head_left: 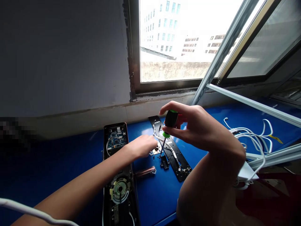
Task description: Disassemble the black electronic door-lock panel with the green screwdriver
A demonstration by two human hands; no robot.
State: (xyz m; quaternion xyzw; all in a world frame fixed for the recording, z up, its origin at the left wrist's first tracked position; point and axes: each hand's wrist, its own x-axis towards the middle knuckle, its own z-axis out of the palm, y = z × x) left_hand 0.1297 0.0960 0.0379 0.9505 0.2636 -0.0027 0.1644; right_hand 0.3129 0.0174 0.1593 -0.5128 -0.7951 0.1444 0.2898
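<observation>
My right hand is shut on a screwdriver with a black and green handle, its thin shaft pointing down at a long black metal plate. A white wire runs along that plate. My left hand reaches in from the left, its fingertips at a small metal part and partly hiding it. Whether those fingers grip anything is hidden. Left of this hand lies a dark opened lock panel with a circuit board showing.
A bundle of white cables lies on the blue bench at right, beneath an opened aluminium window frame. A copper-coloured packet and a small black part sit between the panel and plate. A wall rises behind.
</observation>
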